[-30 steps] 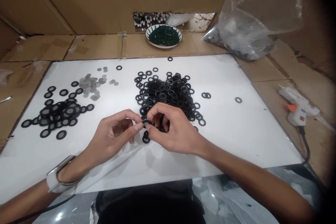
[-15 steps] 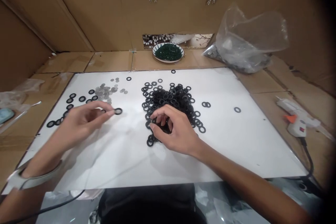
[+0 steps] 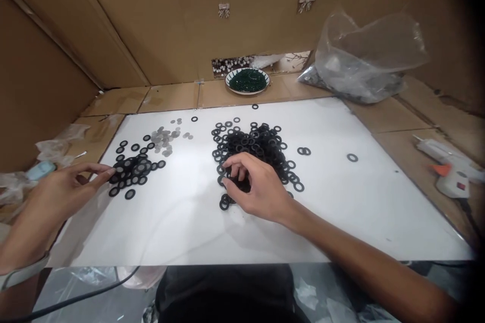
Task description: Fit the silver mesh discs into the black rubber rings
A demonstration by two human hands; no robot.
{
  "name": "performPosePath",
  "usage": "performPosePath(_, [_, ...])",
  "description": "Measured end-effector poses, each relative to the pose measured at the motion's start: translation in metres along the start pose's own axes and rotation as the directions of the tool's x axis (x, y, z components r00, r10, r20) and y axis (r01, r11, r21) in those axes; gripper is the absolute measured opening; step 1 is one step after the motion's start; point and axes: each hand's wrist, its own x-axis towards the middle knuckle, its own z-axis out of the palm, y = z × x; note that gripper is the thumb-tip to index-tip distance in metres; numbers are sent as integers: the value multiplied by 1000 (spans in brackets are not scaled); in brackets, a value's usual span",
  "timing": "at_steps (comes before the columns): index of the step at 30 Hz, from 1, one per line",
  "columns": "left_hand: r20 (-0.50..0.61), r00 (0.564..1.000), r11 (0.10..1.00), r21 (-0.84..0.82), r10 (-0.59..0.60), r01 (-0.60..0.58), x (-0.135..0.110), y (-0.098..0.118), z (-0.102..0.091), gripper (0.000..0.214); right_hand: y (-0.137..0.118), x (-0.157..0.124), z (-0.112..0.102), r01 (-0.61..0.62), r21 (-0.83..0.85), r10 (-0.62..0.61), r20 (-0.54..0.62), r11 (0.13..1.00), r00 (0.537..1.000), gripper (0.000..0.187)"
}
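Observation:
A white board (image 3: 341, 212) carries a big heap of plain black rubber rings (image 3: 253, 144) in the middle. A smaller pile of rings with mesh inside (image 3: 134, 166) lies at the left, with loose grey mesh discs (image 3: 164, 139) behind it. My left hand (image 3: 66, 189) reaches to the left pile's edge, fingers stretched out, nothing visible in them. My right hand (image 3: 253, 186) rests at the near edge of the big heap, fingers curled down onto the rings; whether it holds one is hidden.
A bowl of dark green beads (image 3: 247, 81) stands at the back. A clear plastic bag (image 3: 364, 60) slumps at the back right. A glue gun (image 3: 450, 171) lies at the right. Crumpled plastic and a blue object (image 3: 40, 169) lie at the left. Cardboard walls surround the table.
My left hand carried a ring from between both hands leftward to the left pile and no longer holds it. The right hand dropped onto the big heap. The view tilted up.

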Motion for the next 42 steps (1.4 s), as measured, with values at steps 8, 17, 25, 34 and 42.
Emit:
performPosePath(8, [-111,993,981,194,44,-22,-10,51,2,39,10,4,-2,57,-69,-61,-57,996,996,22])
performPosePath(17, [112,853,859,-133,509,-495,2,148,81,30,14,5,-2,74,-114,-82,-75,991,994,20])
performPosePath(25, [196,775,799,-191,600,-570,12,183,127,38,17,8,0,103,-131,-120,-135,986,983,18])
performPosePath(34, [168,851,767,-544,498,-341,20,171,118,49,21,9,-2,83,-124,-101,-142,989,985,18])
performPosePath(42, [94,880,588,-776,466,-229,27,162,135,47,12,38,-13,58,-171,-80,-131,984,988,10])
